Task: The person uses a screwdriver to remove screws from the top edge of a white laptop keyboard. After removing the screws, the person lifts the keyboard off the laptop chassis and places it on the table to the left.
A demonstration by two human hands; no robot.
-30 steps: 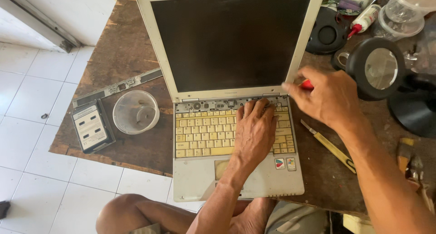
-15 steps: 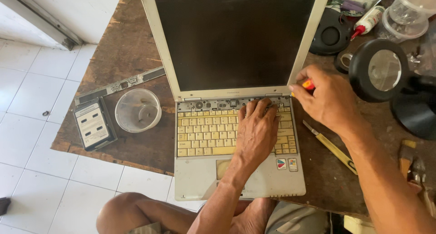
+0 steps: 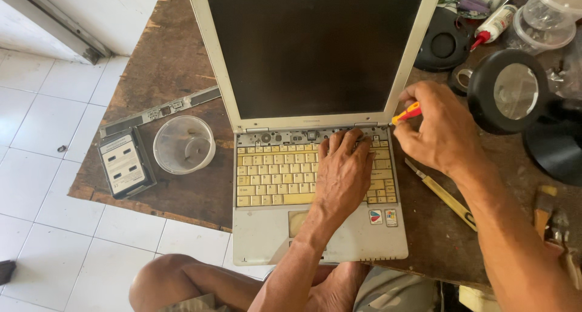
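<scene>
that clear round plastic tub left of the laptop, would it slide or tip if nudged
The clear round tub looks thin-walled and almost empty, so it is probably light and would slide on the worn wooden table. It is wider than tall, so tipping seems unlikely. Squeezed, its walls would probably flex.

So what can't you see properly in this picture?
All in the head view:
- Tool tip: the right hand covers all but the red-and-yellow handle, so where it touches the laptop is hidden.
- Keys under the left hand: covered by palm and fingers.
- Laptop screen top: cut off by the upper edge.
- Clear tub, top right: cut off by the edge.
- Tools at the right edge: partly behind the right forearm, too blurred to tell.
</scene>
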